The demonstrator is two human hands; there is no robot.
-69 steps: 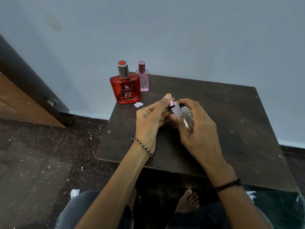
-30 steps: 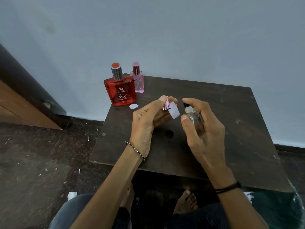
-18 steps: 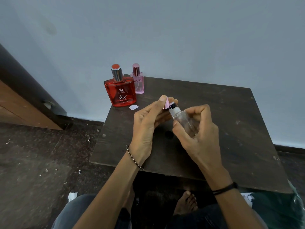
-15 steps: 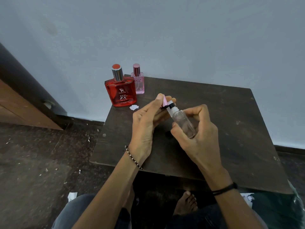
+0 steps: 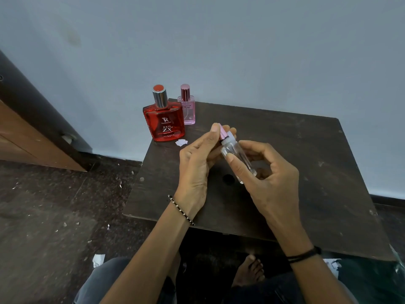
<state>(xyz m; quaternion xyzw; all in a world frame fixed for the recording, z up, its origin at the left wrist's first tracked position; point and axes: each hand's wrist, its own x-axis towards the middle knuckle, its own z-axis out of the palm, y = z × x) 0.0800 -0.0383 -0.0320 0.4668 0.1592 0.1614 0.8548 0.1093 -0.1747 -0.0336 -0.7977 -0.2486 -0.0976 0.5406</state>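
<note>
Above the dark wooden table (image 5: pixel 306 150) my right hand (image 5: pixel 267 181) grips a small clear glass spray bottle (image 5: pixel 237 157), tilted with its neck pointing up and left. My left hand (image 5: pixel 197 163) pinches a pink cap (image 5: pixel 224 133) between thumb and fingers, and the cap sits over the bottle's white neck. Part of the cap is hidden behind my left fingers.
A red perfume bottle (image 5: pixel 164 121) with a silver cap and a smaller pink perfume bottle (image 5: pixel 187 108) stand at the table's back left corner. A white paper scrap (image 5: pixel 181 142) lies in front of them. The wall is behind, the floor and a wooden door to the left.
A second ago the cap and bottle were held apart. My right hand then tilted the bottle's neck toward my left hand, and the cap now sits over the neck.
</note>
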